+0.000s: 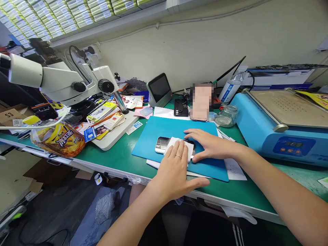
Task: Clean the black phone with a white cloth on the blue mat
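A phone [161, 145] lies flat, screen up, on a blue mat [159, 128], partly covered by a white cloth or tissue [190, 149]. My left hand [173, 171] presses the white piece down on the screen with its fingers laid flat and its thumb stretched out to the right. At the phone's right end is my right hand [206, 145], its thumb and fingers spread around the edge. The lower right part of the phone is hidden by the cloth and my hands.
Behind the mat are a black phone [180, 107], a small display [159, 89] and a glass jar [227, 116]. A blue heating machine [266, 136] stands right. At left are a microscope [64, 82], papers and a drink bottle [60, 138].
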`<state>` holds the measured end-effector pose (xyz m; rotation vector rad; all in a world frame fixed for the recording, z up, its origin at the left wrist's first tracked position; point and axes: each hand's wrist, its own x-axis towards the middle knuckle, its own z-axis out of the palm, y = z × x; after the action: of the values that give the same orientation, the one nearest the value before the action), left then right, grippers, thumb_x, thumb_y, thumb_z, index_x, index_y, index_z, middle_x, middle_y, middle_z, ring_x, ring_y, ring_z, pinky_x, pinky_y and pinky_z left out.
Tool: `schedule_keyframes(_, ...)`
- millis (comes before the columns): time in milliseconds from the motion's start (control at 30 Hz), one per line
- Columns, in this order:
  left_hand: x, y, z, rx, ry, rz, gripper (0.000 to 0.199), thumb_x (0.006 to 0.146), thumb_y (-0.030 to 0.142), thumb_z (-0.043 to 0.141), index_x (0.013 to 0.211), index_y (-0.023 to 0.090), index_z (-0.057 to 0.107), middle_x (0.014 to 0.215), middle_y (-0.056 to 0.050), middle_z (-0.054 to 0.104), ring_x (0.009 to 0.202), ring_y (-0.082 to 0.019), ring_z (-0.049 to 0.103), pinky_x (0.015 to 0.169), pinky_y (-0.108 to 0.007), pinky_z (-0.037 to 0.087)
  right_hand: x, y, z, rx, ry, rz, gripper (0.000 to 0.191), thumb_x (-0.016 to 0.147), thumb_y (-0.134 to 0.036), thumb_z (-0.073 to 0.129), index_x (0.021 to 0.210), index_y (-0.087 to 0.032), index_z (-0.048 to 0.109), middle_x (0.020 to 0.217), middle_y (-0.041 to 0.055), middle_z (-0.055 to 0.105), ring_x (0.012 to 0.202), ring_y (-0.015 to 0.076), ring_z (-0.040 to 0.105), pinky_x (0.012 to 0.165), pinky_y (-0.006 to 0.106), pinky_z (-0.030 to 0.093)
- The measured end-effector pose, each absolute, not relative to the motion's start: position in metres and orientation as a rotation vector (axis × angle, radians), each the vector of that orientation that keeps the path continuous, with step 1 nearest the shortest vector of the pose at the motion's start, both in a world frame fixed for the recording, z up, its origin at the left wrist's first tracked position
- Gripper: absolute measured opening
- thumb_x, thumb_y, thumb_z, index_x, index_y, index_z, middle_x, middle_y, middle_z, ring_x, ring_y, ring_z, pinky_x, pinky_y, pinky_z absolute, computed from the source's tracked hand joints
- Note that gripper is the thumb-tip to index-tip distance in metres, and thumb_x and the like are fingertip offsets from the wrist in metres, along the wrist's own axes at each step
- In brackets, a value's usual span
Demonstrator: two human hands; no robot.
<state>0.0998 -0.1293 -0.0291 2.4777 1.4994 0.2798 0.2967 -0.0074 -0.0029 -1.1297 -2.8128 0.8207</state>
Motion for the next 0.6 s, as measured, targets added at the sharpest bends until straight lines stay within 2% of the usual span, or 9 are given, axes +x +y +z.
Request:
schedule_keyframes(133, 0.071, -0.136, -0.028, 2.482, 1.56, 0.212, 0.105, 0.095, 0.083, 0.025, 0.162, 0.002, 0.024, 0.169, -0.019, 0.014, 0.158, -0.032, 0.009, 0.128, -0.049, 0.02, 0.298, -0.007, -0.005, -1.102, -2.813, 0.823, 0.091, 0.072, -0.074, 0.072, 0.145, -0.023, 0.053, 0.166, 0.0148, 0.033, 0.152, 0.0429, 0.028, 0.119, 0.059, 0.032)
schedule_keyframes(300, 0.051, -0.117, -0.031, 2.445, 1.695, 0.184, 0.097, 0.1, 0.076, 0.027, 0.161, 0.0, 0.023, 0.169, -0.021, 0.016, 0.158, -0.033, 0.01, 0.127, -0.05, 0.023, 0.299, -0.006, -0.006, -1.097, -2.801, 0.849, 0.092, 0.071, -0.077, 0.072, 0.143, -0.022, 0.056, 0.166, 0.0154, 0.033, 0.152, 0.0429, 0.027, 0.12, 0.059, 0.031)
schedule_keyframes(467, 0.076, -0.105, -0.028, 2.371, 1.752, 0.231, 0.11, 0.095, 0.083, 0.03, 0.16, -0.006, 0.023, 0.167, -0.026, 0.015, 0.157, -0.037, 0.011, 0.127, -0.052, 0.019, 0.299, -0.006, -0.005, -1.078, -2.797, 0.851, 0.089, 0.071, -0.077, 0.071, 0.141, -0.023, 0.058, 0.166, 0.0157, 0.034, 0.152, 0.0436, 0.027, 0.12, 0.059, 0.031)
schedule_keyframes(600, 0.115, -0.115, -0.026, 2.422, 1.595, 0.292, 0.12, 0.088, 0.091, 0.024, 0.16, -0.005, 0.024, 0.167, -0.025, 0.017, 0.157, -0.037, 0.01, 0.128, -0.049, 0.019, 0.298, -0.007, -0.003, -1.091, -2.79, 0.855, 0.089, 0.072, -0.075, 0.071, 0.144, -0.025, 0.056, 0.166, 0.0152, 0.033, 0.151, 0.0456, 0.027, 0.119, 0.062, 0.031)
